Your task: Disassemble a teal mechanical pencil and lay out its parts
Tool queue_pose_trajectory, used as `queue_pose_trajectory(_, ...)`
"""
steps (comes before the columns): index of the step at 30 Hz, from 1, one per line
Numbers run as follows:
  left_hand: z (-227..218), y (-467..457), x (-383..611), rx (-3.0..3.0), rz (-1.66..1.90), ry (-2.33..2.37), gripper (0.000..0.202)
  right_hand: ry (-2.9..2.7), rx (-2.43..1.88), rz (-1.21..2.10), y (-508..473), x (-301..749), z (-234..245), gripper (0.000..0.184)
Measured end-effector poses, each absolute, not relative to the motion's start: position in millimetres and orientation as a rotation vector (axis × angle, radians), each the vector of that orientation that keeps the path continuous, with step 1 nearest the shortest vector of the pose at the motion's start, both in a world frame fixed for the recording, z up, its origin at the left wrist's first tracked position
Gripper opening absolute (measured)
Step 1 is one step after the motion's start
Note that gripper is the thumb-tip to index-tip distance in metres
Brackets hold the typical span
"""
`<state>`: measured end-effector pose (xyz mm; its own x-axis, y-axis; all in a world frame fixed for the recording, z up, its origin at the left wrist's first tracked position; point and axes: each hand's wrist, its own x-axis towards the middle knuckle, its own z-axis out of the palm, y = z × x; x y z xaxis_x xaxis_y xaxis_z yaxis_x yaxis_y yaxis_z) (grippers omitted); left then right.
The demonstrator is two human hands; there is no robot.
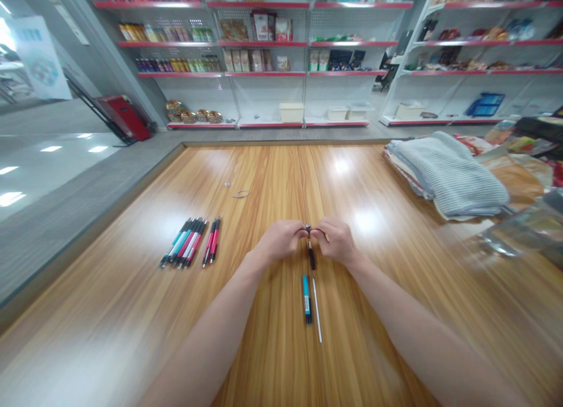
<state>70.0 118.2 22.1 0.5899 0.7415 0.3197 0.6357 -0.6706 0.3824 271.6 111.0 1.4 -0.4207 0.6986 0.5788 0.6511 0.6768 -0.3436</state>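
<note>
My left hand and my right hand meet over the middle of the wooden table. Both pinch a small dark pen part that hangs down between the fingertips. Just below it on the table lie a teal pen barrel and a thin white refill, side by side. To the left lies a row of several teal, pink and black pens, with two red pens beside it.
A small ring and a rubber band lie farther back on the table. Folded cloths and packaged goods crowd the right side. Shop shelves with goods line the far wall.
</note>
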Motion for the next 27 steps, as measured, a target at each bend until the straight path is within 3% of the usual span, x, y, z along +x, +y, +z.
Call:
queue_pose_trajectory(6, 18.5, 117.2, 74.5, 2.762, 0.788, 1.165, 0.024, -2.211, -1.141, 0.088, 112.2, 274.6, 2.5, 0.030)
queue_pose_trajectory(12, 13.5, 112.3, 77.7, 2.670, 0.640, 1.453, 0.027, -2.261, -1.127, -0.060, 113.3, 268.4, 4.0, 0.029)
queue_pose_trajectory(17, 14.4, 115.2, 75.4, 2.611, 0.558, 1.492, 0.022, -2.290, -1.063, -0.148, 114.4, 264.3, 5.8, 0.028)
queue_pose_trajectory(21, 21.4, 118.2, 73.7, 2.584, 0.501, 1.441, 0.028, -2.317, -1.018, -0.133, 115.9, 264.3, 5.2, 0.028)
queue_pose_trajectory(27, 45.4, 109.0, 77.6, 2.701, 0.591, 1.448, 0.022, -2.304, -1.161, -0.114, 109.1, 262.6, 22.1, 0.014)
